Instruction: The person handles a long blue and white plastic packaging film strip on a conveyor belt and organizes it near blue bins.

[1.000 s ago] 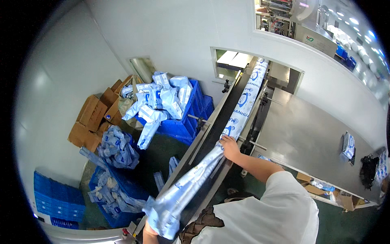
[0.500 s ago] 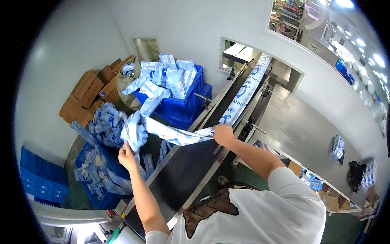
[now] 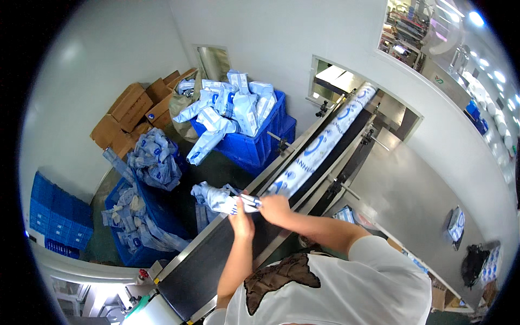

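From the wearer's head view, I see both bare hands meeting above the dark conveyor belt [image 3: 189,281], near its left rail. The left hand [image 3: 242,221] has its grip closed round crumpled film [image 3: 215,198], blue and white, which juts out past the rail toward the floor. The right hand [image 3: 275,210] is clenched on the same film just beside it, its fingertips turned out of my sight. Up the belt lies a long printed tube [image 3: 317,154]; its far end passes through the wall opening [image 3: 368,92], and its near end blurs behind the hands (I can't tell whether it joins the crumpled film). To the left, a blue crate [image 3: 238,149] is heaped with pale blue packs [image 3: 246,111] that hide its inside. A lower blue bin [image 3: 162,214] holds tangled scraps [image 3: 135,219], hard to tell apart. On the right, the steel desk [image 3: 401,184] is partly covered by the right arm and white sleeve [image 3: 379,254]; a dark bundle [image 3: 474,265] sits near its edge, its kind unclear.
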A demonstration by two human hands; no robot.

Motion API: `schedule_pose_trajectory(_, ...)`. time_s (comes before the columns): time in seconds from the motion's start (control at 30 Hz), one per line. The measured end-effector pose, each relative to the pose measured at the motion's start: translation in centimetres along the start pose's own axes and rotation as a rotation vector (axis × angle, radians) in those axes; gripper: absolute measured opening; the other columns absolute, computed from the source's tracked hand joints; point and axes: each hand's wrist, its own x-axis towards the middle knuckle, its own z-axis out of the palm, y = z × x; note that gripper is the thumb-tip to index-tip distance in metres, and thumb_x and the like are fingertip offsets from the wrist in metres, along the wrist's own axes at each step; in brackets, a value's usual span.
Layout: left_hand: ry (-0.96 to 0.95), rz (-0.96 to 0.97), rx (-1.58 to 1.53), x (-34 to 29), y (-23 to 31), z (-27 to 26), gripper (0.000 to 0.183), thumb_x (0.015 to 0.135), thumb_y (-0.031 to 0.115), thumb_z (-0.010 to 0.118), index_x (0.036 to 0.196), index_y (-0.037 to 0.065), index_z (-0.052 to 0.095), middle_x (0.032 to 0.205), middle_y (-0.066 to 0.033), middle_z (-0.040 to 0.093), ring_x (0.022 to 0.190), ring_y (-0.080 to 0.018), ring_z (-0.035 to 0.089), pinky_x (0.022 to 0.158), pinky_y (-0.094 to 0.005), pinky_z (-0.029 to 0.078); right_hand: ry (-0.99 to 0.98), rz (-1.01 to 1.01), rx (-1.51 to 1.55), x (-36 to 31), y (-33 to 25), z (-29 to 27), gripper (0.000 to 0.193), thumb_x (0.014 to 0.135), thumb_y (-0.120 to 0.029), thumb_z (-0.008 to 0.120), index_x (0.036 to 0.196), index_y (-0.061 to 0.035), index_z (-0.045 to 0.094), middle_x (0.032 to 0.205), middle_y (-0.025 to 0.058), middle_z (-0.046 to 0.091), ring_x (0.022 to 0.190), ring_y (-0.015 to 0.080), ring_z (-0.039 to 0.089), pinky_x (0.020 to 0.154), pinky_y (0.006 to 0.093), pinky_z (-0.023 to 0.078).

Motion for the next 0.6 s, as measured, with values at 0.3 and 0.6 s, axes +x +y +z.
schedule_pose_trajectory(0.3,0.238,0.218,0.67,-2.4,5.1,-3.4,0.021,0.09,0.023,0.049,0.077,0.007,0.053,0.066,0.0015,0.05,0.059,-0.0065,0.046,0.053,-0.0224,0.037,0.041,-0.29,-0.297,1.4,11.4,-11.3,0.071,0.074,-0.039,0.061,0.135,-0.0163,0.03,0.14,0.0175,0.021,0.131,0.0329,0.016,0.098,0.0608,0.014)
schedule_pose_trajectory(0.6,0.327,0.296,0.771,-1.6,10.1,-6.1,0.026,0.085,0.027,0.057,0.082,0.001,0.056,0.069,-0.0025,0.056,0.054,-0.0094,0.05,0.048,-0.0236,0.04,0.085,-0.231,-0.229,7.0,29.8,-12.1,0.033,0.066,-0.023,0.064,0.096,-0.0107,0.057,0.102,0.0088,0.054,0.103,0.0279,0.048,0.087,0.0409,0.039)
